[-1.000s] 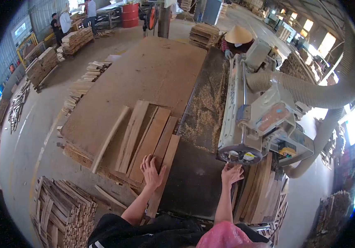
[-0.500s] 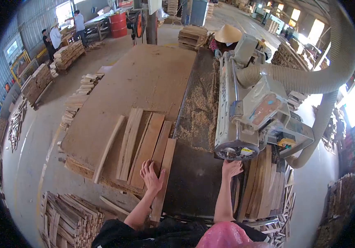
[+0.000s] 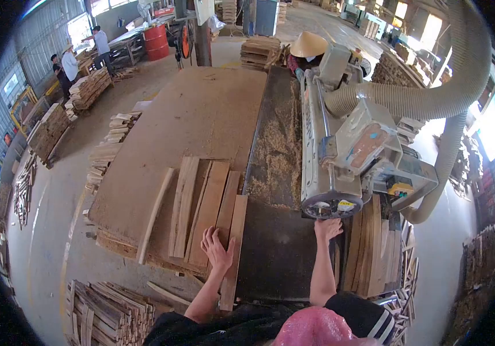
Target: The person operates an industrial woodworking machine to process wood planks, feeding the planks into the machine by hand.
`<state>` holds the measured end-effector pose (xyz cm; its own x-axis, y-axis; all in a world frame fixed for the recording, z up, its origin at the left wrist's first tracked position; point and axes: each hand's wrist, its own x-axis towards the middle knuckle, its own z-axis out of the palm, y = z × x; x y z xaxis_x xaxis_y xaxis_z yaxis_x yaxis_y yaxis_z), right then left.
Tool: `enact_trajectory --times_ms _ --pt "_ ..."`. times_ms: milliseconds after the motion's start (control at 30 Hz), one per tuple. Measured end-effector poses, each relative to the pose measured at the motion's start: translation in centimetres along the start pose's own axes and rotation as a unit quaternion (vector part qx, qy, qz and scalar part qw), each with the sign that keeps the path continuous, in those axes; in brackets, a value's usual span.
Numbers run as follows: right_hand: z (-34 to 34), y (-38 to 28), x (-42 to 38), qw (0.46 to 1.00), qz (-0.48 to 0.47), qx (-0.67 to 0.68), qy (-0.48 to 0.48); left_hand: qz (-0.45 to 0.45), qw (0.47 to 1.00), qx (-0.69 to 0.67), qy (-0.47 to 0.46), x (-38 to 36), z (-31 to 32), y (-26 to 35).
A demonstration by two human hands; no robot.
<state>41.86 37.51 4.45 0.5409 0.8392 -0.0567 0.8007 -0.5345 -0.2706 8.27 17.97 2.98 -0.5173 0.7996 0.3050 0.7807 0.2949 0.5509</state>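
My left hand (image 3: 217, 248) lies with fingers spread on the wooden boards (image 3: 208, 207) at the near edge of the brown table. Its thumb reaches toward the rightmost board (image 3: 234, 248). My right hand (image 3: 328, 229) is raised at the near end of the grey machine (image 3: 331, 155), just below its round dark end cover (image 3: 332, 205). The fingertips of that hand are partly hidden under the cover, and whether they hold anything cannot be made out. Between my hands lies a dark machine bed (image 3: 274, 248), with sawdust (image 3: 276, 150) farther along it.
A co-worker in a conical hat (image 3: 308, 44) stands at the machine's far end. A ribbed hose (image 3: 414, 104) arches on the right. Boards (image 3: 368, 248) lie right of my right arm, and stacked wood (image 3: 109, 314) sits at lower left. A red barrel (image 3: 156, 42) stands behind the table.
The whole view has shifted slightly. My left hand still rests on the boards, and my right hand remains at the machine's near end, its fingers now extended sideways. The co-worker's hat has tilted.
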Motion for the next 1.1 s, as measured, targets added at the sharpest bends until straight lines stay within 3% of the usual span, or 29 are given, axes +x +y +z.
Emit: enact_trajectory --times_ms 100,167,300,367,467,500,633,667,733,800,833,867,1000,1100 --pt "0.5 -0.3 0.0 1.0 -0.022 0.011 0.02 -0.006 1.0 -0.005 0.003 0.1 0.0 -0.3" --pt "0.9 -0.1 -0.2 0.994 -0.036 -0.017 0.098 0.0 1.0 -0.006 0.005 0.1 0.0 -0.2" --pt "3.1 1.1 0.6 0.99 -0.062 -0.024 0.125 0.003 1.0 -0.009 0.001 0.7 -0.1 0.3" --pt "2.6 1.7 0.4 0.995 -0.047 -0.016 0.088 0.017 1.0 -0.002 -0.013 -0.3 -0.5 1.0" --pt "0.3 0.2 -0.1 0.999 -0.028 0.005 0.021 0.128 0.991 -0.041 0.009 -0.1 -0.3 4.9" --pt "-0.8 0.3 -0.2 1.0 -0.025 0.005 -0.01 0.175 0.979 -0.104 -0.028 0.0 0.3 6.9" --pt "-2.1 3.4 -2.5 0.972 -0.096 0.185 0.108 0.281 0.918 -0.233 -0.153 -1.8 7.8 14.3" --pt "-2.7 4.9 -3.6 0.977 -0.066 0.177 0.102 0.276 0.904 -0.275 -0.175 -2.0 9.8 16.5" --pt "-4.5 8.3 -6.8 0.949 -0.158 0.23 0.149 0.229 0.9 -0.336 -0.158 -2.7 14.4 19.9" --pt "-7.6 12.0 -10.4 0.952 -0.164 0.22 0.134 0.161 0.942 -0.272 -0.115 -3.1 18.2 22.5" --pt "-9.2 13.7 -12.3 0.946 -0.194 0.225 0.131 0.112 0.96 -0.197 -0.164 -2.6 17.5 24.3" --pt "-10.5 15.6 -14.2 0.953 -0.186 0.202 0.128 0.106 0.972 -0.152 -0.142 -2.4 18.5 25.3" --pt "-11.1 24.1 -20.5 0.965 -0.14 0.177 0.135 0.033 0.978 -0.055 -0.198 -2.0 19.7 28.8" --pt "-11.2 27.3 -24.3 0.972 -0.067 0.178 0.137 0.052 0.986 -0.012 -0.157 -1.9 21.1 29.2"
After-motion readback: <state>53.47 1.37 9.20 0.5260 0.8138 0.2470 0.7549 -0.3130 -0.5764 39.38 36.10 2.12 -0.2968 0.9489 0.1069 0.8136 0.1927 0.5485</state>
